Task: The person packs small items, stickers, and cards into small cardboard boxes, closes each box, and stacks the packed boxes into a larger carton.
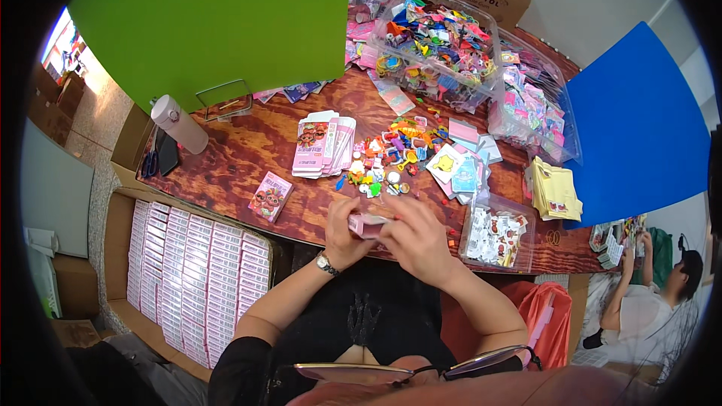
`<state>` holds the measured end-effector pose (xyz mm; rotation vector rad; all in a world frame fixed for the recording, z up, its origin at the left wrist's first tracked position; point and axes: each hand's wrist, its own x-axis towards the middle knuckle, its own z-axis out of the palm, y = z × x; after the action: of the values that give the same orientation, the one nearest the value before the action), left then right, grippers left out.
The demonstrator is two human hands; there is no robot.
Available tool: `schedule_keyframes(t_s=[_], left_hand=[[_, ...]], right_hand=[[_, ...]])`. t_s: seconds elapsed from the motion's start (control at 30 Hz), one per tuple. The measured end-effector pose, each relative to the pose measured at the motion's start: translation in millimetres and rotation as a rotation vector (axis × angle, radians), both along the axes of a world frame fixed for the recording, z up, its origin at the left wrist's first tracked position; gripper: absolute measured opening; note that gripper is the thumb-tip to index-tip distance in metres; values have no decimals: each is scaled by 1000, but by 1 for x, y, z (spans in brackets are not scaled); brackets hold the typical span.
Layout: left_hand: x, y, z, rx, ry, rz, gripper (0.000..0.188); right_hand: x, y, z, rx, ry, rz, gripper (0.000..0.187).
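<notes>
Close to the table's front edge, my left hand (344, 234) is closed around a small pink carton (364, 226). My right hand (418, 240) is at the carton's right end, its fingers bent and its fingertips near the opening; whether they pinch anything is hidden. Just beyond my hands lies a heap of small colourful plastic toys (374, 168). Left of that heap is a stack of flat pink cartons (319, 152), and one closed pink box (270, 196) lies nearer to me. Sticker cards (453, 171) are spread to the heap's right.
A large carton of packed pink boxes (197, 271) stands at lower left. A pale pink bottle (180, 126) is on the table's left. Clear bins of wrapped trinkets (444, 53) fill the back; a clear tray (468, 256) and yellow bags (555, 192) lie right. Another person (639, 304) sits far right.
</notes>
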<state>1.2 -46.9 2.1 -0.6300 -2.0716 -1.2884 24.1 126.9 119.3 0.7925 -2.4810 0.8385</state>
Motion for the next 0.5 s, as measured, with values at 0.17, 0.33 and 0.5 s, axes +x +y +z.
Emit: schedule_keyframes(t_s=[0.17,0.33,0.5], left_hand=[[-13,-5,6,-66,-54,-19,77],[-13,-4,7,9,-76,-49,78],[-12,-5,5,11,-94,-42,80]], right_hand=[[5,15,24,-50,175,-33,20],[9,46,20,-304,-136,-27,18],[15,55,8,-762,-237,-74,16]])
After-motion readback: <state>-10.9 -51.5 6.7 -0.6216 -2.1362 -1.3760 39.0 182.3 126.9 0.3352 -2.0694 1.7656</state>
